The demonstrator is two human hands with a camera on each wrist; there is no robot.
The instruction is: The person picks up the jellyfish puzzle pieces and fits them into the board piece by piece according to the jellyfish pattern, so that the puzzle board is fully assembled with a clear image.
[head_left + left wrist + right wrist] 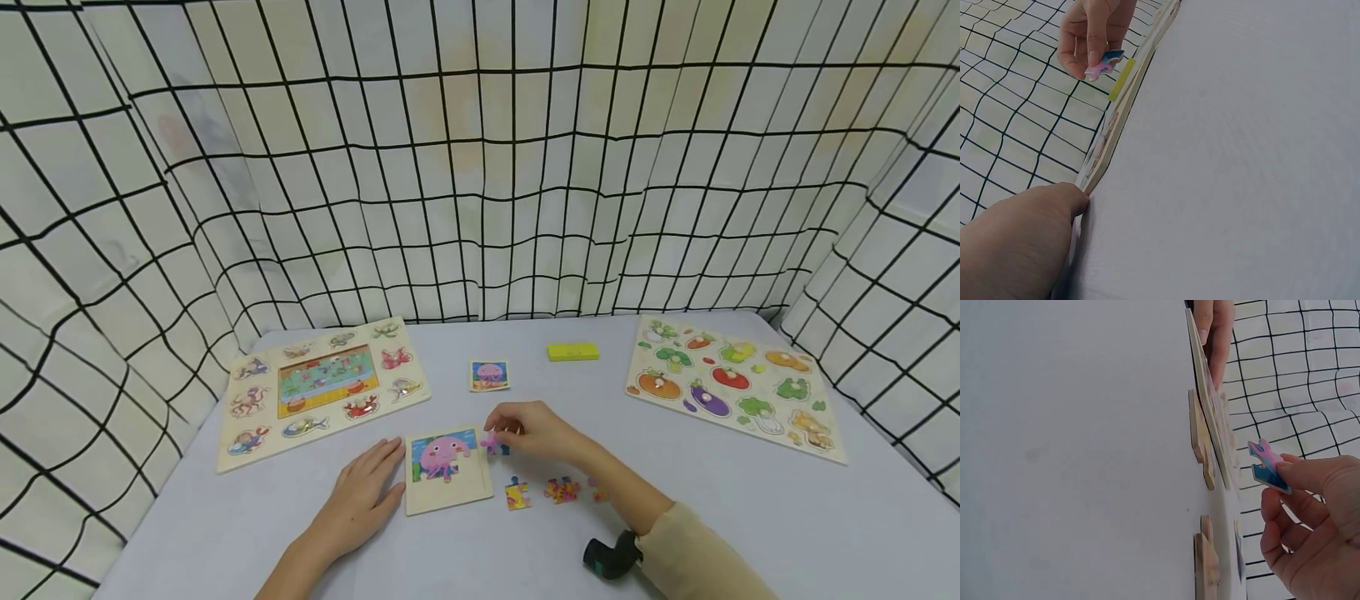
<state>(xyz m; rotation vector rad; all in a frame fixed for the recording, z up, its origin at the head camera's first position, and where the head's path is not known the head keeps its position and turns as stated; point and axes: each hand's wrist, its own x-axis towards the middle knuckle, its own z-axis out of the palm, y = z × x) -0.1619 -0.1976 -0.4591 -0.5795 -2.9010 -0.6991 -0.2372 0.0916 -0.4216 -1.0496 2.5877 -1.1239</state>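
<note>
My right hand [532,429] pinches a pink and blue jigsaw piece [1267,465] between thumb and fingers, raised just right of the wooden puzzle board [450,497]. That board shows a partly filled picture of a pink jellyfish [442,452], with bare wood along its lower and right parts. Flat on the table, my left hand [362,496] has its fingers straight, their tips at the board's left edge. In the left wrist view the thumb [1075,199] touches the board's edge. Loose yellow and pink pieces [517,494] lie below the right hand, one partly behind the forearm.
A small jellyfish picture card [490,376] and a yellow block [573,352] lie farther back. A sea-animal board [255,358] is at left, a vegetable board [738,392] at right. A black object [611,558] sits by the right sleeve. Black netting [480,200] over white cloth surrounds the table.
</note>
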